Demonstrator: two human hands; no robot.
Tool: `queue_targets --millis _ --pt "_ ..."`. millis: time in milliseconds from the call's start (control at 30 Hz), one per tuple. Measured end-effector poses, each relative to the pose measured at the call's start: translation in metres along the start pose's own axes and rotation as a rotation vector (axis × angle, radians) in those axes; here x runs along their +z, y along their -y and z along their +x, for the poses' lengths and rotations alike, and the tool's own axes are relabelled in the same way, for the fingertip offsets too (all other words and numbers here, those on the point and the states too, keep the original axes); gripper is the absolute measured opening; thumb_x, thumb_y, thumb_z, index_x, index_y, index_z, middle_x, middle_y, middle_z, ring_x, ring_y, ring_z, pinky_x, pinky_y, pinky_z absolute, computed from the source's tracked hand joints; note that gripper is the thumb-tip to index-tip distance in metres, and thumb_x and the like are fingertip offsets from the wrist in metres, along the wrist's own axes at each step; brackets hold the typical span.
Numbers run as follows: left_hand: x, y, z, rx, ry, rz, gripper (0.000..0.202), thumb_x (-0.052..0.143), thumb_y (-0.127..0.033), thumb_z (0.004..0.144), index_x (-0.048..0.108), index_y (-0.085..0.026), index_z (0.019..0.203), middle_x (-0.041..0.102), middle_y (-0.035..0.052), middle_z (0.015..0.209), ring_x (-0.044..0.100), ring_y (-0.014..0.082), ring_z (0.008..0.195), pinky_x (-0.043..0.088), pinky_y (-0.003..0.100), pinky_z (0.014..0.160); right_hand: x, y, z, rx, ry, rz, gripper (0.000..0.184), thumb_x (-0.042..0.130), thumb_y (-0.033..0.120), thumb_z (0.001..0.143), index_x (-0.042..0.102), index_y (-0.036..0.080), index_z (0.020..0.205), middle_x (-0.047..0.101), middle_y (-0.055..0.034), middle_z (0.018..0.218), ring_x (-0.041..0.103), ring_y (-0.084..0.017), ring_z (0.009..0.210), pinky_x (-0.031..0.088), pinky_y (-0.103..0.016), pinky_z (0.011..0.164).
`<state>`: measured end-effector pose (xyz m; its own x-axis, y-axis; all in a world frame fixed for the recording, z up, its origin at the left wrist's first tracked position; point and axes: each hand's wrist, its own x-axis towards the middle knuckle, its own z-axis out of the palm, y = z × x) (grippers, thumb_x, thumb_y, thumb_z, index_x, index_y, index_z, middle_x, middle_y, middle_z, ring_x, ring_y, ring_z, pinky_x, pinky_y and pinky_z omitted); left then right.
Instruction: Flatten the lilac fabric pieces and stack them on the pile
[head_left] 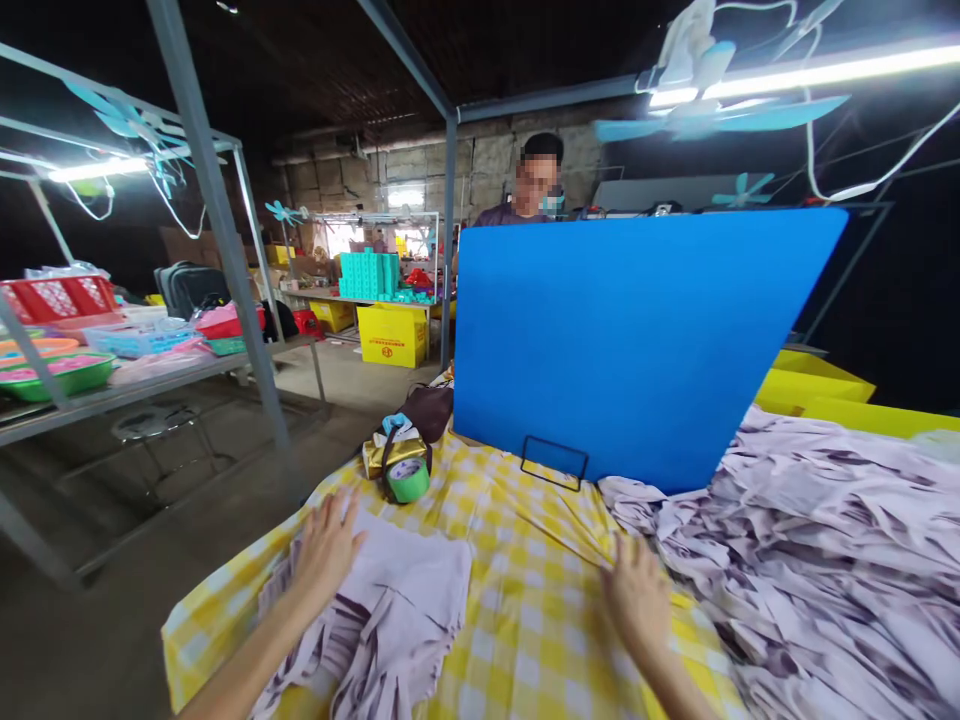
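My left hand (328, 545) lies with outstretched fingers on the left edge of a pale lavender cloth piece (409, 575) with fringed, strip-cut edges. Over the yellow-and-white checked tablecloth (525, 600) is my right hand (637, 590), fingers apart and slightly blurred, holding nothing that I can see. Close to its right a large heap of similar lavender cloth strips (847, 560) spreads along the table. Whether the right palm touches the tablecloth, I cannot tell.
A tall blue board (622, 340) stands across the table's far side, with a black wire stand (555, 463) at its foot. Green tape (409, 480) sits at the far left edge. Behind the board is a person (534, 185). A metal post (225, 220) rises at left.
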<state>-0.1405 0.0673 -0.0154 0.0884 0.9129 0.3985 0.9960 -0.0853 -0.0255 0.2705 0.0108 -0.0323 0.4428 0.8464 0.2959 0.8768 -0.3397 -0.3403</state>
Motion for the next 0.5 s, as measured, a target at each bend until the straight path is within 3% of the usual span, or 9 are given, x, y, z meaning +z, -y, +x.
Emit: queue_targets --millis 33,100,200,267,367,433,500 --pt "-0.003 -0.013 -0.007 0.044 -0.001 -0.032 0.052 0.044 -0.024 0.082 0.040 -0.015 0.133 0.040 0.0165 0.137 0.038 0.0322 0.125 0.028 0.049 0.102 -0.007 -0.029 0.006 0.028 -0.050 -0.136 0.043 0.039 0.017 0.080 0.046 0.008 0.122 0.042 -0.0273 0.129 0.039 -0.040 0.119 0.031 -0.054 0.090" --pt "-0.008 -0.044 -0.023 0.130 0.018 -0.126 0.053 0.044 -0.021 0.080 0.040 -0.017 0.133 0.039 0.0149 0.138 0.036 0.0307 0.127 0.027 0.050 0.104 -0.017 -0.079 0.013 0.024 0.105 -0.251 0.034 0.037 0.016 0.080 0.057 0.012 0.108 0.057 -0.0252 0.110 0.053 -0.038 0.104 0.039 -0.050 0.079" --pt "-0.016 -0.094 -0.047 0.264 0.121 -0.305 0.052 0.040 -0.021 0.082 0.038 -0.022 0.135 0.037 0.0095 0.140 0.032 0.0262 0.131 0.024 0.049 0.108 -0.025 -0.122 0.009 -0.032 0.234 -0.236 0.028 0.037 0.014 0.081 0.064 0.016 0.082 0.066 -0.0167 0.081 0.063 -0.030 0.080 0.043 -0.038 0.069" --pt "-0.022 -0.127 -0.061 0.307 0.252 -0.419 0.055 0.038 -0.019 0.081 0.036 -0.023 0.136 0.033 0.0068 0.143 0.026 0.0243 0.133 0.020 0.048 0.111 -0.030 -0.128 0.004 -0.091 0.218 -0.209 0.028 0.036 0.016 0.082 0.064 0.018 0.078 0.066 -0.0137 0.081 0.063 -0.027 0.080 0.042 -0.035 0.070" --pt "-0.032 -0.169 -0.077 0.324 0.463 -0.617 0.059 0.043 -0.020 0.078 0.034 -0.023 0.137 0.028 0.0061 0.146 0.023 0.0248 0.134 0.020 0.045 0.112 -0.043 -0.114 0.002 -0.213 0.064 -0.077 0.030 0.034 0.027 0.083 0.061 0.019 0.073 0.065 -0.0121 0.080 0.061 -0.026 0.079 0.043 -0.034 0.069" --pt "-0.036 -0.194 -0.084 0.346 0.536 -0.803 0.062 0.048 -0.018 0.074 0.036 -0.023 0.135 0.033 0.0062 0.143 0.027 0.0245 0.132 0.024 0.041 0.111 -0.057 -0.096 0.007 -0.270 -0.056 0.089 0.032 0.034 0.037 0.082 0.058 0.020 0.070 0.065 -0.0099 0.077 0.061 -0.024 0.073 0.044 -0.032 0.066" --pt "-0.033 -0.217 -0.089 0.348 0.588 -0.994 0.063 0.050 -0.016 0.070 0.040 -0.021 0.131 0.042 0.0072 0.135 0.040 0.0231 0.123 0.033 0.037 0.106 -0.070 -0.079 0.014 -0.268 -0.072 0.221 0.036 0.032 0.043 0.083 0.057 0.021 0.069 0.066 -0.0069 0.072 0.061 -0.022 0.067 0.045 -0.029 0.062"
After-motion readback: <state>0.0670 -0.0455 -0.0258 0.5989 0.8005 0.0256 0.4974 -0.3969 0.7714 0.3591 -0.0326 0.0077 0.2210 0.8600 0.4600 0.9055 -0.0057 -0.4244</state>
